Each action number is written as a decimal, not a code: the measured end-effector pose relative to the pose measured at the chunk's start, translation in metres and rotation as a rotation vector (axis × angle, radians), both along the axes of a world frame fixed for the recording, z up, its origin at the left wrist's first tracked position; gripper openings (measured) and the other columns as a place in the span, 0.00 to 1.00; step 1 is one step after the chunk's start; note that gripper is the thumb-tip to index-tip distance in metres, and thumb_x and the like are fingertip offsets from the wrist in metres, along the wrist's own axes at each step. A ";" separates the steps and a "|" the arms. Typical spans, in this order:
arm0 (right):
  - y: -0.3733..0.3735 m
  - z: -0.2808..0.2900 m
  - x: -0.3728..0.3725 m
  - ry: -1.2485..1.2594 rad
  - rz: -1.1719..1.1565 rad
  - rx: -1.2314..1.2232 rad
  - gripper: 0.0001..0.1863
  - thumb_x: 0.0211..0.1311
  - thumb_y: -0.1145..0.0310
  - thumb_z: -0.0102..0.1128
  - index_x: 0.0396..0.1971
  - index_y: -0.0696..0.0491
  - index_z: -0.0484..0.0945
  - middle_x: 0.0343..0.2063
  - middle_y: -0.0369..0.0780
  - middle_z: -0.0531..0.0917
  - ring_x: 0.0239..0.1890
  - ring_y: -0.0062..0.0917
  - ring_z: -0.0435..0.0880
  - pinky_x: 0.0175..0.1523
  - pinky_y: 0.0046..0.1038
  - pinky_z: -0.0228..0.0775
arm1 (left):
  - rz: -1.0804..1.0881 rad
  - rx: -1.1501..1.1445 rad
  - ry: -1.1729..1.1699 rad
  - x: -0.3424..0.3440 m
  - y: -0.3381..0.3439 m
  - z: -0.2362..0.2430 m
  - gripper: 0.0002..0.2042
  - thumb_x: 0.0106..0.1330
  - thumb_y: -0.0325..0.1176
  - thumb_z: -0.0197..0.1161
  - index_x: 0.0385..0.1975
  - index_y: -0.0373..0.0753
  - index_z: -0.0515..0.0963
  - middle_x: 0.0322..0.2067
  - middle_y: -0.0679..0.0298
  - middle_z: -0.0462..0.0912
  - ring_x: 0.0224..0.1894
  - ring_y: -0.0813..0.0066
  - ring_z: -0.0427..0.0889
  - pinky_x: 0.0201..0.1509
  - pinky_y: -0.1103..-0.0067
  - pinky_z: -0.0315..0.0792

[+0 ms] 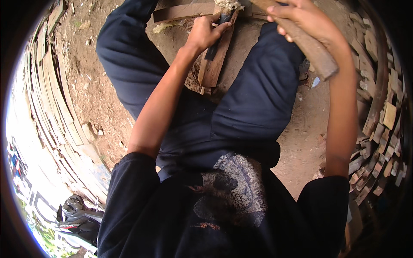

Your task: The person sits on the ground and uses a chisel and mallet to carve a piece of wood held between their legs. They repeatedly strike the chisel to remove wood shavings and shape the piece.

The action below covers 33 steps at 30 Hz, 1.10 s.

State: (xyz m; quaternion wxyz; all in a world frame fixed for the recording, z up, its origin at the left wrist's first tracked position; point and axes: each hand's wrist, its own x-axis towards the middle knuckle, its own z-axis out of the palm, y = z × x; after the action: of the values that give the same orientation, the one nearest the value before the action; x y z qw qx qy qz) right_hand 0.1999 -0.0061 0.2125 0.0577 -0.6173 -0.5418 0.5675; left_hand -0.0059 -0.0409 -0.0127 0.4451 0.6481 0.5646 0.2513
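Between my knees, my left hand (204, 33) is closed around a chisel (211, 52) with a dark shaft. The chisel's pale top (229, 5) is frayed and splintered. Beneath it, a brown wooden board (218, 71) slants toward me; whether the chisel's lower end touches the board is not clear. My right hand (307, 19), raised above my right knee, grips a thick wooden handle (316, 53). Its blunt end points down toward my right forearm, while its other end runs out of the picture at the top.
A wooden beam (185, 12) lies across the dirt ground (92, 56) beyond my hands. Stacked wood offcuts (385, 129) line the right side. Long planks (58, 86) lie along the left, with a motorcycle (79, 221) at lower left.
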 end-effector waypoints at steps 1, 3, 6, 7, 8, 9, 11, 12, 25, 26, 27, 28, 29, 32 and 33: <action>0.003 0.000 0.006 -0.001 -0.052 -0.017 0.23 0.73 0.71 0.56 0.65 0.61 0.72 0.32 0.38 0.82 0.26 0.19 0.81 0.29 0.22 0.77 | -0.017 -0.005 -0.011 0.005 0.001 0.004 0.19 0.68 0.45 0.69 0.50 0.36 0.85 0.32 0.49 0.89 0.34 0.66 0.88 0.45 0.69 0.79; 0.005 0.006 -0.004 -0.013 -0.112 0.121 0.21 0.73 0.72 0.56 0.63 0.62 0.73 0.32 0.37 0.81 0.25 0.19 0.81 0.27 0.21 0.76 | 0.000 -0.010 -0.026 0.004 0.001 0.003 0.20 0.68 0.45 0.69 0.51 0.36 0.85 0.32 0.48 0.89 0.33 0.66 0.88 0.45 0.68 0.79; 0.019 -0.019 -0.009 0.062 -0.221 0.233 0.22 0.74 0.73 0.55 0.65 0.62 0.72 0.33 0.37 0.82 0.24 0.19 0.80 0.27 0.22 0.76 | -0.013 -0.045 -0.017 0.004 0.002 0.008 0.20 0.68 0.45 0.69 0.51 0.36 0.85 0.32 0.47 0.88 0.33 0.64 0.88 0.45 0.68 0.79; 0.012 -0.021 -0.006 0.007 -0.167 0.188 0.23 0.74 0.73 0.55 0.66 0.62 0.71 0.33 0.37 0.82 0.24 0.19 0.80 0.27 0.22 0.76 | -0.027 -0.060 -0.010 0.006 0.003 0.011 0.20 0.68 0.46 0.69 0.52 0.36 0.85 0.32 0.47 0.88 0.33 0.64 0.88 0.45 0.67 0.79; 0.004 -0.018 -0.014 -0.034 -0.099 0.144 0.24 0.74 0.73 0.55 0.67 0.62 0.70 0.33 0.37 0.82 0.24 0.19 0.79 0.28 0.22 0.76 | -0.020 -0.056 -0.014 0.004 0.003 0.009 0.20 0.68 0.46 0.68 0.52 0.36 0.85 0.32 0.46 0.88 0.34 0.63 0.89 0.45 0.67 0.79; 0.003 -0.028 -0.008 -0.041 -0.017 0.144 0.24 0.74 0.73 0.55 0.67 0.61 0.70 0.34 0.37 0.82 0.25 0.19 0.79 0.28 0.22 0.76 | -0.015 -0.051 -0.018 0.003 0.002 0.007 0.20 0.68 0.46 0.68 0.51 0.36 0.85 0.32 0.46 0.88 0.34 0.63 0.89 0.45 0.68 0.79; 0.005 -0.041 -0.005 -0.051 0.152 0.156 0.26 0.74 0.73 0.55 0.69 0.60 0.68 0.35 0.36 0.82 0.25 0.19 0.79 0.28 0.21 0.75 | -0.011 -0.050 -0.021 0.000 0.002 0.003 0.21 0.69 0.46 0.68 0.51 0.36 0.85 0.32 0.46 0.88 0.34 0.63 0.89 0.45 0.68 0.79; 0.010 -0.032 -0.002 -0.027 0.093 0.033 0.25 0.74 0.73 0.55 0.69 0.60 0.69 0.35 0.37 0.82 0.26 0.18 0.79 0.28 0.21 0.76 | -0.010 -0.053 -0.018 -0.003 0.002 0.001 0.21 0.69 0.46 0.68 0.51 0.35 0.85 0.32 0.46 0.88 0.34 0.62 0.89 0.45 0.67 0.79; 0.004 -0.049 0.007 -0.167 0.139 0.187 0.32 0.73 0.74 0.56 0.74 0.61 0.60 0.34 0.38 0.81 0.26 0.19 0.80 0.29 0.21 0.76 | -0.026 -0.061 -0.010 0.003 0.004 0.004 0.20 0.69 0.46 0.68 0.49 0.35 0.86 0.33 0.45 0.89 0.35 0.60 0.90 0.45 0.68 0.80; 0.004 -0.043 0.007 -0.189 0.220 0.156 0.32 0.72 0.74 0.56 0.74 0.61 0.60 0.34 0.38 0.81 0.26 0.19 0.80 0.29 0.21 0.76 | -0.019 -0.040 -0.019 0.003 0.003 0.003 0.20 0.69 0.46 0.68 0.49 0.35 0.86 0.33 0.45 0.89 0.35 0.60 0.90 0.45 0.68 0.81; 0.001 -0.025 -0.007 -0.078 0.094 0.045 0.32 0.72 0.74 0.56 0.74 0.61 0.60 0.34 0.38 0.82 0.26 0.19 0.80 0.29 0.21 0.77 | -0.003 -0.021 -0.014 -0.001 0.001 0.001 0.20 0.69 0.45 0.68 0.49 0.35 0.86 0.33 0.45 0.89 0.35 0.59 0.90 0.45 0.68 0.81; 0.003 -0.014 -0.016 0.034 -0.028 -0.069 0.32 0.72 0.74 0.56 0.73 0.61 0.61 0.34 0.38 0.82 0.26 0.19 0.80 0.29 0.21 0.77 | 0.016 -0.002 -0.006 -0.005 -0.001 -0.002 0.20 0.69 0.45 0.68 0.50 0.35 0.85 0.34 0.45 0.89 0.35 0.59 0.90 0.45 0.68 0.81; 0.007 -0.009 -0.012 0.011 -0.061 -0.072 0.31 0.73 0.74 0.56 0.73 0.61 0.61 0.34 0.38 0.82 0.25 0.19 0.80 0.29 0.21 0.77 | 0.005 -0.024 -0.014 -0.003 0.000 -0.001 0.20 0.69 0.45 0.68 0.50 0.35 0.85 0.34 0.45 0.89 0.35 0.59 0.90 0.45 0.67 0.81; 0.006 0.005 -0.008 0.006 -0.107 0.054 0.29 0.73 0.73 0.55 0.72 0.60 0.64 0.33 0.38 0.82 0.25 0.19 0.80 0.27 0.21 0.76 | 0.027 -0.013 -0.064 0.003 -0.002 0.004 0.20 0.68 0.46 0.68 0.46 0.33 0.86 0.31 0.45 0.88 0.34 0.56 0.90 0.43 0.66 0.80; 0.013 0.001 -0.006 0.048 -0.140 0.085 0.29 0.73 0.73 0.55 0.72 0.60 0.64 0.33 0.38 0.82 0.24 0.19 0.80 0.27 0.21 0.76 | 0.026 -0.007 -0.022 0.002 -0.001 0.004 0.20 0.68 0.46 0.68 0.45 0.33 0.86 0.30 0.44 0.87 0.33 0.54 0.89 0.42 0.65 0.80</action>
State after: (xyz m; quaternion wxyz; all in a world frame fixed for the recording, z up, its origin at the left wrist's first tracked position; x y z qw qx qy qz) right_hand 0.1942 0.0067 0.2140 0.1362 -0.6370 -0.5194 0.5531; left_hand -0.0034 -0.0417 -0.0084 0.4504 0.6362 0.5689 0.2621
